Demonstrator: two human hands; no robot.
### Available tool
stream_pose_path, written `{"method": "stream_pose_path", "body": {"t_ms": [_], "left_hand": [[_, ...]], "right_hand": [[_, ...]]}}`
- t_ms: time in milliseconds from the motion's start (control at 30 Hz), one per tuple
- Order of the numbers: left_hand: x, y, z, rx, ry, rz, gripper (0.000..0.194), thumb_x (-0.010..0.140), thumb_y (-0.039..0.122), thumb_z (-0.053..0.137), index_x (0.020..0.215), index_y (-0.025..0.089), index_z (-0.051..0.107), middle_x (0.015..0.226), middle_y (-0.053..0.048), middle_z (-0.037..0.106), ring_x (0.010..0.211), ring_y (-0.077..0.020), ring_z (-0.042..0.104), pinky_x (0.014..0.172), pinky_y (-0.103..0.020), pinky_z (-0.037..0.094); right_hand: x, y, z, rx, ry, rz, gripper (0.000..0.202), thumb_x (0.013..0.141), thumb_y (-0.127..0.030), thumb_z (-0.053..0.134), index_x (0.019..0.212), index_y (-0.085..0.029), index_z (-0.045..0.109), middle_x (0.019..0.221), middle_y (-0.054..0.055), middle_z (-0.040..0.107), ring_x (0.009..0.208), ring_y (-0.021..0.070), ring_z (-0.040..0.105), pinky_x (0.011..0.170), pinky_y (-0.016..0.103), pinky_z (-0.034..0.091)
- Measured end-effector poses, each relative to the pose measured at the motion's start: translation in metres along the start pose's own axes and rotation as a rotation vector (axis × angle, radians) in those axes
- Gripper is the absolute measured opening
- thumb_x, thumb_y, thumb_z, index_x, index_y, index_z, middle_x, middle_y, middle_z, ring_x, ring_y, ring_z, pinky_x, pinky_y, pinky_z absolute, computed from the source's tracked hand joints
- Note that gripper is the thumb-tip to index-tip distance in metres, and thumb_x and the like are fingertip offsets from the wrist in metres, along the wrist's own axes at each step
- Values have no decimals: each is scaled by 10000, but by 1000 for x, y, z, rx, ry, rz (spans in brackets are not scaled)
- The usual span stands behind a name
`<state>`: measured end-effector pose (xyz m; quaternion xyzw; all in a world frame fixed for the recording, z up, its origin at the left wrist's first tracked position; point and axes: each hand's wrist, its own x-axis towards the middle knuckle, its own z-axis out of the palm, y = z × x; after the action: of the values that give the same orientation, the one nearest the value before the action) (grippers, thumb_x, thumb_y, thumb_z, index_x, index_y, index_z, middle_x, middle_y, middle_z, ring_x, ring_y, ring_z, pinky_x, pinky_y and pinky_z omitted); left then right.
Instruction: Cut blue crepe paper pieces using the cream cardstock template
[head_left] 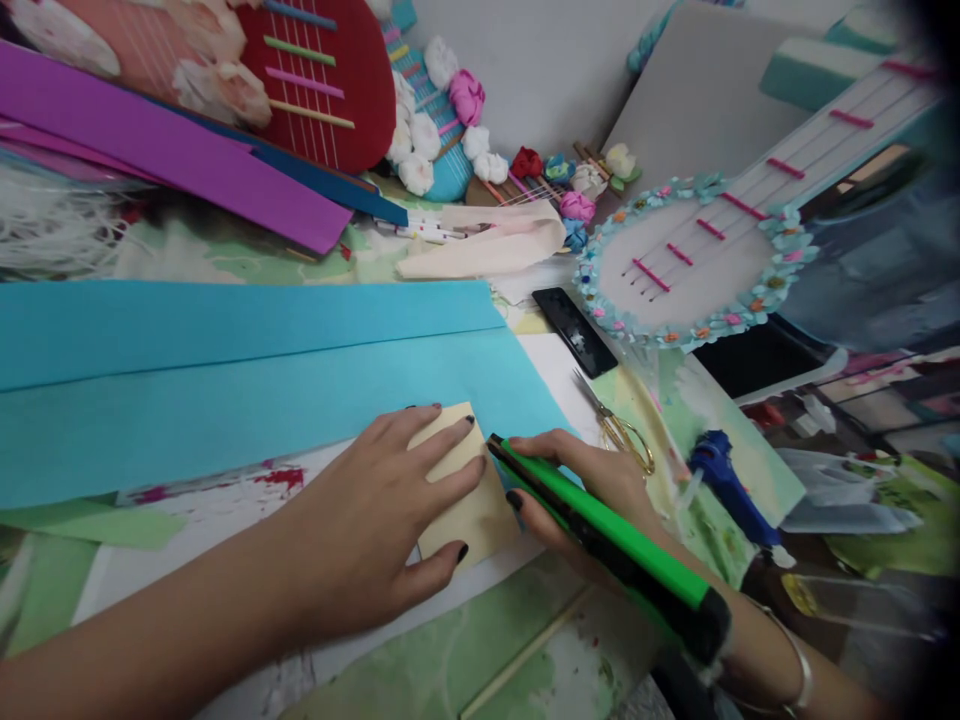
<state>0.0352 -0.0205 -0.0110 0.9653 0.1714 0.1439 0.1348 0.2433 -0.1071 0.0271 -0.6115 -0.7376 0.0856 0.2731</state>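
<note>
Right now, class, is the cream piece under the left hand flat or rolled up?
Flat: the cream piece shows one broad, even face beneath the left hand.

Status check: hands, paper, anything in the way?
Left hand spread over cream paper. Right hand gripping green tool, tip by paper's edge. Scissors beyond right hand, off the paper; nothing visibly blocking.

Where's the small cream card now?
In the head view, the cream card is just below centre, partly under the left grip, just left of the green tool.
</note>
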Motion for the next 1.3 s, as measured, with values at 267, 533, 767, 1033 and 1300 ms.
{"method": "stream_pose_path", "body": {"t_ms": [267, 533, 767, 1033, 1300], "left_hand": [[-2, -2, 2, 35, -5, 13, 503, 855, 412, 553, 1319, 218, 566, 1456, -132, 470, 1291, -409, 423, 1036, -597, 379], [-2, -2, 3, 40, -11, 15, 521, 854, 420, 560, 1341, 237, 545, 1467, -119, 462, 1295, -407, 423, 1029, -597, 385], [-1, -3, 3, 36, -14, 5, 523, 846, 423, 567, 1338, 247, 546, 1460, -118, 467, 1297, -411, 423, 1024, -601, 386], [-1, -3, 3, 33, -11, 4, 530, 848, 431, 565, 1342, 241, 545, 1477, -109, 454, 1304, -407, 416, 1040, -601, 373], [-2, -3, 3, 24, -26, 0, 535, 848, 427, 569, 1351, 247, 537, 1474, -109, 455, 1309, -404, 407, 1034, -597, 381]], "right_hand": [[-33, 7, 18, 20, 90, 68, 330, 800, -202, 593, 1129, -225, 566, 808, -6, 737, 608, 116, 689, 566, 187, 516], [-32, 4, 25, -19, 182, 64, 282, 748, -200, 559, 1028, -229, 570, 680, -44, 698, 394, 77, 552, 438, 178, 449], [-37, 13, 24, -39, 161, 62, 363, 772, -205, 603, 1131, -239, 560, 706, -48, 699, 447, 90, 599, 507, 188, 501], [-37, 11, 25, -24, 128, 70, 354, 788, -213, 603, 1138, -241, 555, 787, -36, 719, 517, 92, 635, 546, 184, 512], [-33, 6, 27, -81, 190, 73, 299, 752, -207, 560, 1050, -221, 580, 604, -62, 658, 368, 85, 536, 407, 191, 426]]}}
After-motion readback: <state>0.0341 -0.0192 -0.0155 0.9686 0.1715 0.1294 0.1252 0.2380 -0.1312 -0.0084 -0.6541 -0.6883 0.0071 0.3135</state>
